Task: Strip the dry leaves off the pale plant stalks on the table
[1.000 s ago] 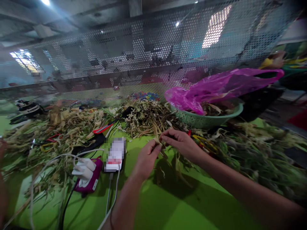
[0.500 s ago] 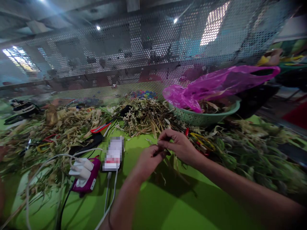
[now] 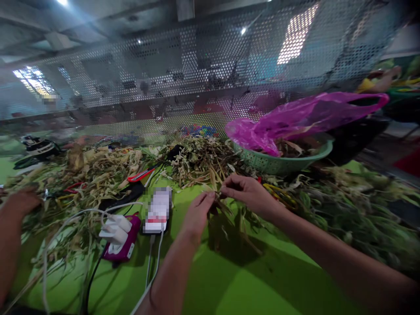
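From where I watch, a co-worker's hand (image 3: 26, 199) enters at the far left, over a loose spread of withered plants (image 3: 108, 164) on the green worktop (image 3: 226, 284). Right of it I see white chargers (image 3: 114, 232) plugged into a purple power strip (image 3: 131, 245), then a red-orange cutter (image 3: 141, 175) lying farther back and a phone (image 3: 157, 210) with a cable running from its near end. Next comes my left hand (image 3: 198, 212), thumb and fingers pinched on a dried plant strand (image 3: 217, 192), which is held just above the worktop, in front of a heap of dry stems (image 3: 203, 157). My right hand (image 3: 246, 194) meets it from the other side, its fingertips closed together on the same strand. Behind and right stands a pale green basket (image 3: 285, 165) with dry plant matter inside and a pink plastic bag (image 3: 305, 116) draped over it. Yellow handles (image 3: 278, 196) lie just beyond my right wrist, and greener plants (image 3: 354, 214) cover the right side.
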